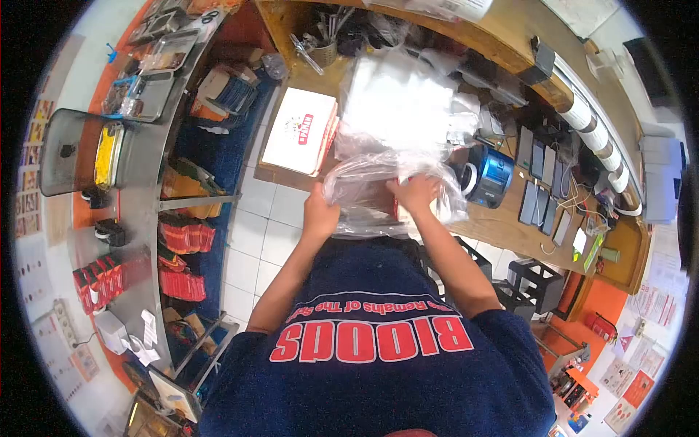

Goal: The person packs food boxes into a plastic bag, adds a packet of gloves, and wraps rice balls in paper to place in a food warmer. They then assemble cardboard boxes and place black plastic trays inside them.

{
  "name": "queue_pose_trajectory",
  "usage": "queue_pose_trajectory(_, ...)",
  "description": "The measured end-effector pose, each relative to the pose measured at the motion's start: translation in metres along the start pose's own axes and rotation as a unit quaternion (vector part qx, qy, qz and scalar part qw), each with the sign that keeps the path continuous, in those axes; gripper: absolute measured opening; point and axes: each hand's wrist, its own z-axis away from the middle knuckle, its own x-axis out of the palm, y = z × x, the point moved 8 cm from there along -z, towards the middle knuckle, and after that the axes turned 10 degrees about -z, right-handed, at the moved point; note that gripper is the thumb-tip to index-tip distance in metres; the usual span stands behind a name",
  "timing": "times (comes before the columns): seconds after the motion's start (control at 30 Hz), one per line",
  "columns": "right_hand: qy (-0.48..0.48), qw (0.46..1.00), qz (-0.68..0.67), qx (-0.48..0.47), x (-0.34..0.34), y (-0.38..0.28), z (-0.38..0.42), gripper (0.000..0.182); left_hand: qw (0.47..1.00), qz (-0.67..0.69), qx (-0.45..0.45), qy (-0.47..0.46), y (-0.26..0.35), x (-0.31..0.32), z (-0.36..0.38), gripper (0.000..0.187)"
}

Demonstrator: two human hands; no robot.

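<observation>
Worktop: we are seeing it [510, 226] running in front of us, its wooden surface carrying everything named below
White pile: it [397, 105] is lying just beyond both hands, partly under clear film; we are judging that a tug on that film could drag its upper layers loose
Clear plastic bag: this bag [364, 171] is lying crumpled between the hands at the worktop's near edge; its thin film could be splitting or twisting shut if the hands pull unevenly
White box stack: it [287, 131] is standing to the left of the bag, a red logo showing on top; an elbow or a swinging bag edge could knock it askew
Phones: several [535, 204] are lying at the right among loose cables, and a snagged cable could be pulling one out of place
Blue device: it [495, 175] is sitting just beside the bag's right side, close enough for loose film to catch on it
Left hand: this hand [320, 211] is gripping the bag's left edge in curled fingers; a weak pinch there could let the film slip
Right hand: this hand [419, 193] is reaching in at the bag's right part, and we cannot tell whether it is grasping or merely touching
Red-and-white item: a small part [403, 211] is showing beneath the right hand; its corner could be puncturing the film if pressed against it
</observation>
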Motion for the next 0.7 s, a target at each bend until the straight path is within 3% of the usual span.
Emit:
queue_pose_trajectory(0.07, -0.083, 0.970, -0.160, -0.161, -0.036, -0.064, 0.040, 0.070, 0.998, 0.040, 0.044, -0.005, -0.026, 0.027, -0.012, 0.051)
queue_pose_trajectory(0.1, -0.111, 0.892, -0.349, -0.264, -0.036, -0.093, 0.056, 0.048, 0.998, 0.040, 0.043, -0.002, -0.035, 0.030, -0.011, 0.051)
queue_pose_trajectory(0.13, -0.149, 0.862, -0.425, -0.235, -0.063, -0.128, 0.074, 0.041, 0.997, 0.023, 0.067, -0.018, -0.038, 0.034, -0.007, 0.049)
queue_pose_trajectory(0.17, -0.103, 0.867, -0.422, -0.245, -0.076, -0.162, 0.081, 0.049, 0.995, 0.005, 0.094, -0.036, -0.039, 0.039, -0.006, 0.047)
queue_pose_trajectory(0.2, -0.053, 0.871, -0.418, -0.252, -0.082, -0.196, 0.080, 0.057, 0.993, 0.008, 0.056, -0.106, -0.049, 0.053, -0.008, 0.050)
queue_pose_trajectory(0.27, 0.053, 0.890, -0.402, -0.208, -0.079, -0.253, 0.065, 0.090, 0.987, 0.036, 0.088, -0.126, -0.038, 0.053, -0.004, 0.054)
queue_pose_trajectory(0.3, 0.026, 0.937, -0.318, -0.145, -0.053, -0.277, 0.055, 0.123, 0.981, 0.067, 0.111, -0.143, -0.029, 0.053, 0.000, 0.058)
queue_pose_trajectory(0.33, -0.046, 0.955, -0.280, -0.085, -0.043, -0.296, 0.048, 0.132, 0.979, 0.061, 0.122, -0.152, -0.019, 0.051, 0.004, 0.058)
queue_pose_trajectory(0.4, -0.052, 0.975, -0.210, -0.055, -0.036, -0.305, 0.041, 0.130, 0.970, 0.163, 0.146, -0.104, -0.003, 0.033, 0.012, 0.065)
queue_pose_trajectory(0.53, -0.076, 0.964, -0.235, -0.098, -0.045, -0.289, 0.041, 0.125, 0.977, 0.127, 0.164, -0.045, -0.027, 0.027, -0.007, 0.058)
queue_pose_trajectory(0.6, -0.093, 0.934, -0.309, -0.155, -0.063, -0.261, 0.036, 0.115, 0.996, 0.087, -0.002, -0.016, -0.053, 0.026, -0.016, 0.048)
queue_pose_trajectory(0.63, -0.091, 0.910, -0.347, -0.207, -0.075, -0.242, 0.035, 0.110, 0.995, 0.097, -0.011, -0.013, -0.053, 0.027, -0.019, 0.048)
queue_pose_trajectory(0.7, -0.239, 0.841, -0.387, -0.292, -0.105, -0.204, 0.048, 0.099, 0.975, 0.215, 0.018, -0.051, -0.049, 0.034, -0.022, 0.043)
